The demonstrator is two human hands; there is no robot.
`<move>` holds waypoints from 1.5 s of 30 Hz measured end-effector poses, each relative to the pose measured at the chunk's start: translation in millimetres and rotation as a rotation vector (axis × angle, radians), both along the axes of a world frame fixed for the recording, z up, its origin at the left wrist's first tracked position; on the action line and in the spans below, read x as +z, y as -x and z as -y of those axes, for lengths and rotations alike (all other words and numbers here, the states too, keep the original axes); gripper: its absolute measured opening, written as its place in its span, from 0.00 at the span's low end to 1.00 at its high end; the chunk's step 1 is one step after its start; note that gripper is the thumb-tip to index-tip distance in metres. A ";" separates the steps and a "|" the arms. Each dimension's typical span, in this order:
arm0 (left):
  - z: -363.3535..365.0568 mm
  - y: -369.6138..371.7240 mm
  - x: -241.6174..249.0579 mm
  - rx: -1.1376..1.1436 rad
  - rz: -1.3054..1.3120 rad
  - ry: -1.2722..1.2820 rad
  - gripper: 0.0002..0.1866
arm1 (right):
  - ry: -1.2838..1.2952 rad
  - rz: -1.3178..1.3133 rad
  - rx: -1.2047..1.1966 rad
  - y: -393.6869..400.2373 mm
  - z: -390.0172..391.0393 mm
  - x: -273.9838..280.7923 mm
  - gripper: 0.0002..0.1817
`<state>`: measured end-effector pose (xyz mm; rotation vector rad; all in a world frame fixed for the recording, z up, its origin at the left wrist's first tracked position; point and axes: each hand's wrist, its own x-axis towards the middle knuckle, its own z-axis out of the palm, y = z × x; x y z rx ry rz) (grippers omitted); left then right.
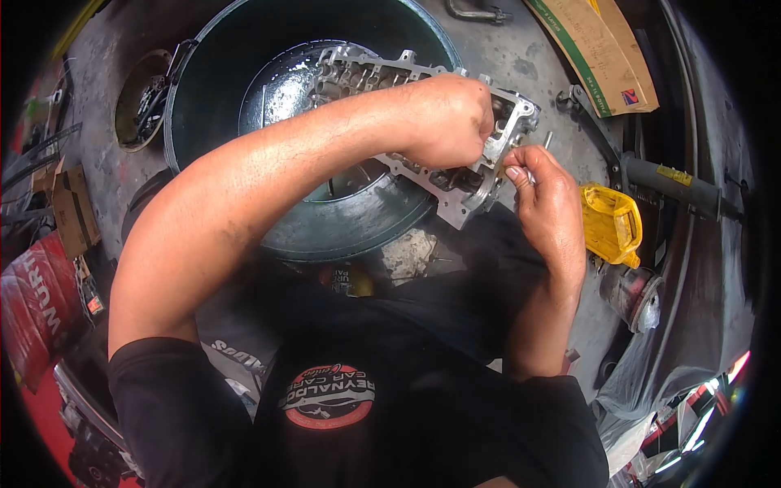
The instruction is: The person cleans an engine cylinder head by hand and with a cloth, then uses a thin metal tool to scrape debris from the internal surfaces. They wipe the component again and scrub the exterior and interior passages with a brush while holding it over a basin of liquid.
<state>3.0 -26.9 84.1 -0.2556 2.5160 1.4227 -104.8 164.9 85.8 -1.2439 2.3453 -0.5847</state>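
At upper centre, the left hand [455,122] curls over a metal engine part [366,73], its grip I cannot tell; the right hand [543,187] pinches a thin rod [548,140].

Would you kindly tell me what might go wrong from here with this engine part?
The engine part reaches past the tub's rim, so it might tip or slide if pushed unevenly. The right hand seems to pinch a small metal piece, which could slip and drop. The left hand is bunched close to the part's metal edges, so its knuckles might get scraped.
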 end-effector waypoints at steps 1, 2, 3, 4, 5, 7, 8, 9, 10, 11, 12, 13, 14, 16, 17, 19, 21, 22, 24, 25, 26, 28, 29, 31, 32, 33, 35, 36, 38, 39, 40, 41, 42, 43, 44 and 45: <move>-0.4 1.6 1.1 -0.006 0.000 0.024 0.09 | -0.001 0.000 -0.004 0.0 -0.2 -0.2 0.04; -0.7 2.4 2.7 -0.009 0.001 0.046 0.09 | -0.004 0.000 -0.004 0.1 -0.2 -0.1 0.04; -0.2 2.2 4.8 -0.016 -0.013 0.065 0.09 | -0.006 0.001 -0.001 0.3 0.0 -0.3 0.04; 1.1 2.2 7.5 -0.024 -0.029 0.086 0.09 | -0.001 0.005 0.001 0.8 0.5 -0.9 0.04; 1.5 1.8 9.7 -0.033 -0.044 0.103 0.09 | 0.001 0.009 0.004 1.1 0.0 -1.1 0.04; 2.7 -0.7 13.9 -0.044 -0.081 0.176 0.09 | -0.005 0.012 -0.001 2.0 0.0 -1.2 0.04; 2.3 -4.1 15.3 -0.046 -0.096 0.209 0.09 | -0.016 0.016 -0.003 1.7 -0.2 -0.6 0.04; 1.8 -8.2 14.9 -0.031 -0.112 0.200 0.08 | -0.023 0.020 0.001 1.6 0.9 -0.3 0.04; 1.7 -11.6 13.4 -0.020 -0.129 0.197 0.08 | -0.018 0.012 0.012 1.6 2.4 -0.7 0.04; 0.4 -14.7 10.9 -0.014 -0.148 0.191 0.08 | -0.014 0.003 0.017 1.5 2.0 -1.0 0.04; -2.0 -18.7 6.3 0.020 -0.181 0.187 0.07 | -0.014 -0.009 0.020 1.9 0.6 -1.1 0.04; -5.1 -23.8 -0.3 0.054 -0.215 0.180 0.07 | -0.005 -0.014 0.024 2.7 -0.6 -1.3 0.04; -8.6 -28.9 -5.6 0.089 -0.247 0.172 0.07 | 0.003 -0.017 0.031 3.3 -1.4 -1.9 0.04; -15.7 -38.4 -12.9 0.151 -0.275 0.166 0.06 | 0.011 -0.003 0.028 2.4 -2.1 -2.7 0.05; -19.0 -42.0 -15.0 0.179 -0.279 0.161 0.06 | 0.011 0.011 0.018 2.3 -2.4 -1.7 0.05; -28.8 -47.6 -16.5 0.236 -0.248 0.177 0.05 | 0.012 0.030 0.002 1.7 -2.2 -0.5 0.05; -35.6 -47.9 -19.2 0.187 -0.310 0.305 0.05 | 0.015 0.042 -0.008 0.9 -1.4 0.6 0.05; -38.7 -47.2 -21.8 0.164 -0.340 0.369 0.04 | 0.012 0.036 -0.008 0.2 -1.2 1.1 0.05; -40.7 -42.1 -25.6 0.142 -0.345 0.435 0.03 | 0.008 0.024 -0.005 -0.4 -0.1 1.2 0.05; -40.8 -40.3 -25.9 0.130 -0.333 0.450 0.03 | 0.011 0.020 -0.001 -0.1 0.5 0.8 0.05; -40.3 -38.8 -25.6 0.115 -0.322 0.464 0.03 | 0.014 0.015 -0.001 0.2 0.5 0.1 0.05; -40.6 -38.0 -30.1 0.150 -0.329 0.392 0.04 | 0.015 0.018 -0.002 0.2 -1.1 -0.7 0.05; -39.1 -37.6 -31.2 0.169 -0.333 0.359 0.05 | 0.019 0.022 -0.001 0.3 -0.8 -1.0 0.05; -31.3 -36.9 -30.8 0.203 -0.302 0.175 0.06 | 0.023 0.048 -0.012 1.2 -0.2 -2.3 0.05; -27.9 -36.2 -31.0 0.220 -0.288 0.083 0.07 | 0.022 0.069 -0.026 1.9 -0.6 -3.5 0.05; -27.1 -35.7 -33.5 0.236 -0.284 0.039 0.09 | 0.020 0.080 -0.033 2.3 -1.4 -3.8 0.05; -26.0 -34.7 -31.6 0.241 -0.230 -0.003 0.09 | 0.020 0.090 -0.038 2.6 -2.2 -4.1 0.05; -24.5 -34.0 -30.5 0.243 -0.204 -0.021 0.09 | 0.024 0.094 -0.036 2.7 -2.2 -4.6 0.05; -24.6 -33.3 -31.2 0.262 -0.189 -0.044 0.10 | 0.032 0.102 -0.036 3.2 -2.7 -5.8 0.05; -24.2 -31.9 -31.0 0.269 -0.184 -0.054 0.10 | 0.039 0.091 -0.023 4.7 -3.4 -6.5 0.05; -23.4 -30.0 -29.1 0.282 -0.150 -0.077 0.10 | 0.047 0.079 -0.010 6.2 -4.1 -7.1 0.05; -23.1 -29.2 -25.6 0.297 -0.112 -0.102 0.10 | 0.052 0.054 0.018 7.3 -5.7 -8.0 0.05; -22.5 -28.5 -23.6 0.312 -0.074 -0.124 0.10 | 0.054 0.048 0.028 7.8 -6.1 -8.7 0.05; -21.6 -27.7 -23.6 0.311 -0.072 -0.132 0.10 | 0.056 0.042 0.037 8.4 -6.6 -9.3 0.05; -21.2 -27.2 -23.8 0.311 -0.069 -0.143 0.10 | 0.048 0.054 0.027 7.8 -7.0 -8.8 0.05; -20.4 -26.9 -23.9 0.313 -0.068 -0.151 0.10 | 0.047 0.068 0.015 7.6 -6.4 -8.3 0.05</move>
